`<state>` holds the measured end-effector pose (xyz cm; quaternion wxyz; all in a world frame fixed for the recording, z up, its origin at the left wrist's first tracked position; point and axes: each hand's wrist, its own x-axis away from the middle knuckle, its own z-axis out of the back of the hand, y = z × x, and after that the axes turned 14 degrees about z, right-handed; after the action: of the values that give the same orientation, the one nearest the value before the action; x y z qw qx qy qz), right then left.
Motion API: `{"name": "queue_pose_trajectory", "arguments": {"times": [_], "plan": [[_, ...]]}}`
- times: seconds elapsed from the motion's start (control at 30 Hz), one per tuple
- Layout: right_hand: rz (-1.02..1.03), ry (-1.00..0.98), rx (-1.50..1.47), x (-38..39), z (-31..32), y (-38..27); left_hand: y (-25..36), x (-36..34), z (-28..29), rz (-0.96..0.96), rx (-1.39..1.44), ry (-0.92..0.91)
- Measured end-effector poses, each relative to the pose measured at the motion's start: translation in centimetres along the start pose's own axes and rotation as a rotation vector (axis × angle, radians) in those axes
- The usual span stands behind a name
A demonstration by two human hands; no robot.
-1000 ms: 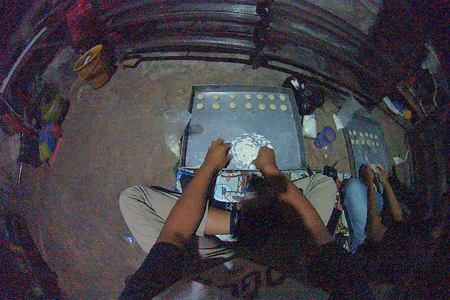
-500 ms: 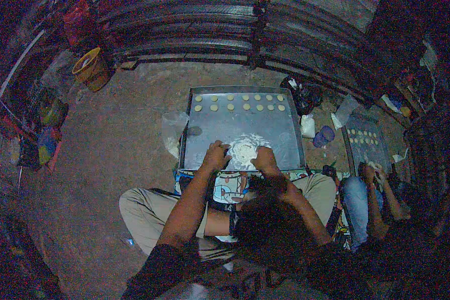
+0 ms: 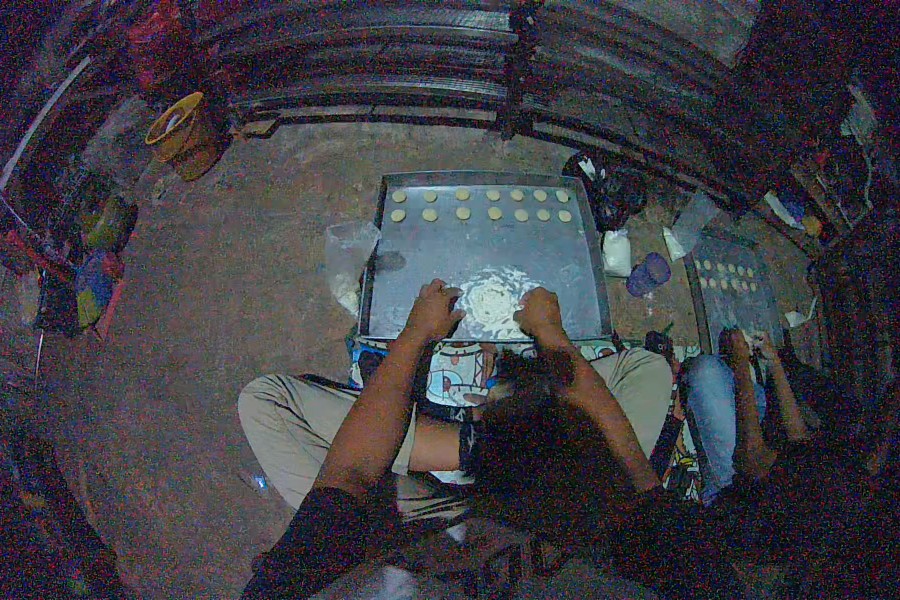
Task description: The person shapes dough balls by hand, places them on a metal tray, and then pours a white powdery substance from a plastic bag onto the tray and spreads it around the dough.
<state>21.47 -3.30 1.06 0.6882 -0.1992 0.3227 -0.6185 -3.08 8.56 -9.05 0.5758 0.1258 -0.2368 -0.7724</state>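
Note:
A shallow metal tray (image 3: 490, 250) lies in front of my crossed legs. On its near part is a flat, pale round of dough (image 3: 492, 297) with white flour streaked about it. My left hand (image 3: 433, 310) is at the left side of this patch, its fingers curled inward. At the right side my right hand (image 3: 540, 312) is closed, thumb and fingers drawn together beside the floury rim. Whatever either hand may hold is too small and dim to make out. Small dough discs (image 3: 463, 213) sit in two rows along the tray's far side.
Left of the tray lies a clear plastic bag (image 3: 348, 262). Right of it are a white packet (image 3: 617, 252), a purple container (image 3: 649, 274) and a black bag (image 3: 620, 195). Another person's hands (image 3: 748, 345) work at a second tray (image 3: 735, 300). A yellow bucket (image 3: 185, 138) stands far left.
My right hand has shifted slightly right and away from the middle of the dough. My left hand stays nearly in place. The other person's hands have drawn slightly nearer to their body.

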Motion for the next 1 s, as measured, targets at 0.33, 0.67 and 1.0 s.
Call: {"name": "queue_pose_trajectory", "arguments": {"times": [0.33, 0.67, 1.0], "plan": [[0.159, 0.019, 0.045, -6.7, -5.0, 6.0, 1.0, 0.4, 0.9, 0.02, -0.021, 0.015], [0.383, -0.085, 0.082, -6.9, -5.1, 2.3, 0.5, 0.3, -0.2, 0.008, -0.073, 0.091], [0.32, -0.183, 0.204, -6.7, -4.2, 0.8, 1.8, 0.7, 0.6, -0.024, -0.154, 0.019]]}}
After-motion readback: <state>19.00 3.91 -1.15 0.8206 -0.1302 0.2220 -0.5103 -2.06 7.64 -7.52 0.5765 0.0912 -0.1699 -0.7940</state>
